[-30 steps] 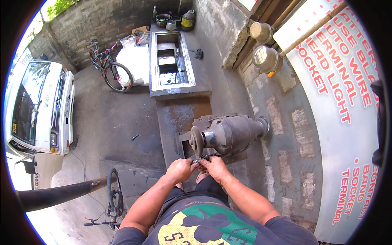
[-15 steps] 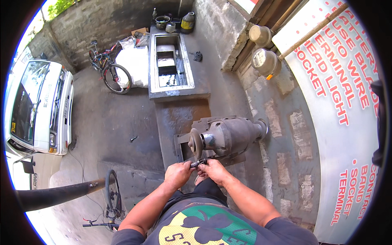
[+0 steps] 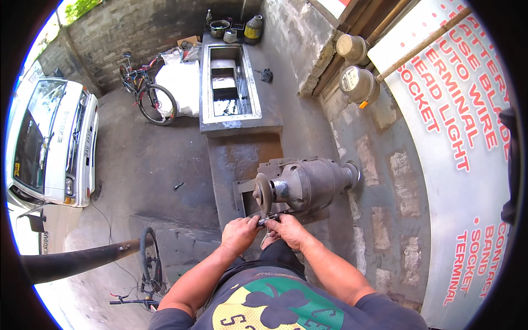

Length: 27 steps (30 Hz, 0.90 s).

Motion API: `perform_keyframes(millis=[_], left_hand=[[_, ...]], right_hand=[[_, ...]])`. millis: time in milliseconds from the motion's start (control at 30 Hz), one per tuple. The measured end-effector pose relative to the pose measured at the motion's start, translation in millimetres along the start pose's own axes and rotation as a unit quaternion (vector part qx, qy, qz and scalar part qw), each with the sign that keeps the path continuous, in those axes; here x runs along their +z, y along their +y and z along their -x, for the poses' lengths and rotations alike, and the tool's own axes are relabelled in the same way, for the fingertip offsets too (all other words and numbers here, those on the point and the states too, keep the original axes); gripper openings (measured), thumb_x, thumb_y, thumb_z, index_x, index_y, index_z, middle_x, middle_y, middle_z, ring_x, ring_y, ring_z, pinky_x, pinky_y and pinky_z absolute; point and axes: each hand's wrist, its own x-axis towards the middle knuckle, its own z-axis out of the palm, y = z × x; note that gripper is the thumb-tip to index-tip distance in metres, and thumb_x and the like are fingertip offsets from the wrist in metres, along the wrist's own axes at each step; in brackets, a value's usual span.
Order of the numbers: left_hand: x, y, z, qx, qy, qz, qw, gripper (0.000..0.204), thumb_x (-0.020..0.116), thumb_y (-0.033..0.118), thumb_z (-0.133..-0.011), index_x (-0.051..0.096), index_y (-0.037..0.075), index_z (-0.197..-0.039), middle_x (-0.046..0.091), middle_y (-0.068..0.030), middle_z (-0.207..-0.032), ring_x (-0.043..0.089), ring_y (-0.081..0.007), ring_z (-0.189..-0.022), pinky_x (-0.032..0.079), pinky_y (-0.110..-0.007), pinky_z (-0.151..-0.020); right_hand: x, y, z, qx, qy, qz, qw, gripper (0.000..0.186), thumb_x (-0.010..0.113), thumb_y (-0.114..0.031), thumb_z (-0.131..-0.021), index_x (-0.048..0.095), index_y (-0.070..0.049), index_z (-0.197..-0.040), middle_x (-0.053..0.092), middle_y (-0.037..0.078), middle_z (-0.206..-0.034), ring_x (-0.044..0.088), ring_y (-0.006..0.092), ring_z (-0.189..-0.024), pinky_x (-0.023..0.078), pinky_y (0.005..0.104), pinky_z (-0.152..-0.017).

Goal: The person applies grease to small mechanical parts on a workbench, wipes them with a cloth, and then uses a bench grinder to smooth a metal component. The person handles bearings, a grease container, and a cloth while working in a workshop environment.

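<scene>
Pinching a small metal part [image 3: 262, 222] below a wheel [image 3: 265, 193]; left hand [image 3: 238, 234] and right hand [image 3: 291, 230] both curled nearly closed.

Metal shaft [image 3: 264, 221]: short, shiny, partly hidden, lying roughly crosswise within the grip
Grinding wheel [image 3: 265, 193]: round, dusty grey-brown, upright, just beyond the grip; contact unclear

Observed at the lower centre of the frame: against one second earlier, the left hand [image 3: 240, 233] sits slightly lower and farther from the right hand [image 3: 290, 230]. More of the small metal part [image 3: 268, 220] now shows between the fingertips. A foot [image 3: 270, 240] just below is more exposed.
</scene>
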Motion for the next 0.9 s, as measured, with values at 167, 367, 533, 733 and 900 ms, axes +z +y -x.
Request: perform_keyframes(millis=[167,367,533,733,900], left_hand=[[-2,17,-1,-0.08,-0.012,0.061,0.995,0.039,0.072,0.038,-0.099,0.065,0.008,-0.123,0.076,-0.0171,-0.086,0.075,-0.0416,-0.084,0.058,-0.054,-0.073],[-9,7,-20,-0.087,-0.132,0.026,0.987,0.037,0.068,0.043,-0.102,0.07,0.006,-0.103,0.076,-0.022,-0.09,0.074,-0.0442,-0.087,0.058,-0.057,-0.077],[-16,12,-24,-0.11,-0.155,0.027,0.981,0.041,0.067,0.047,-0.102,0.074,0.006,-0.101,0.077,-0.0216,-0.092,0.074,-0.0446,-0.09,0.057,-0.057,-0.081],[-22,16,-21,-0.129,-0.158,0.041,0.978,0.042,0.066,0.047,-0.103,0.075,0.006,-0.102,0.077,-0.0226,-0.094,0.074,-0.0443,-0.094,0.058,-0.057,-0.083],[-32,21,-17,-0.124,-0.184,0.176,0.959,0.041,0.066,0.047,-0.103,0.074,0.006,-0.101,0.076,-0.0234,-0.092,0.073,-0.0457,-0.094,0.056,-0.058,-0.083]], right_hand=[[-7,8,4,-0.071,0.025,0.073,0.995,0.026,0.077,-0.024,-0.102,0.075,0.001,-0.108,0.072,0.004,-0.085,0.064,0.0114,-0.074,0.054,0.0316,-0.069],[-3,10,-8,-0.052,0.033,0.044,0.997,0.024,0.074,-0.023,-0.105,0.075,0.002,-0.104,0.069,0.003,-0.08,0.06,0.0109,-0.07,0.051,0.0311,-0.064],[0,-2,-5,-0.027,0.029,0.037,0.999,0.025,0.072,-0.023,-0.107,0.075,0.002,-0.101,0.065,0.001,-0.076,0.056,0.0098,-0.067,0.048,0.0304,-0.061],[1,-4,-6,-0.011,0.018,0.031,0.999,0.026,0.071,-0.023,-0.107,0.074,0.002,-0.104,0.066,0.001,-0.08,0.057,0.0104,-0.067,0.048,0.0298,-0.061],[0,-12,21,-0.154,0.023,0.187,0.97,0.023,0.074,-0.016,-0.104,0.071,0.003,-0.117,0.073,0.004,-0.097,0.066,0.0138,-0.078,0.055,0.0335,-0.071]])
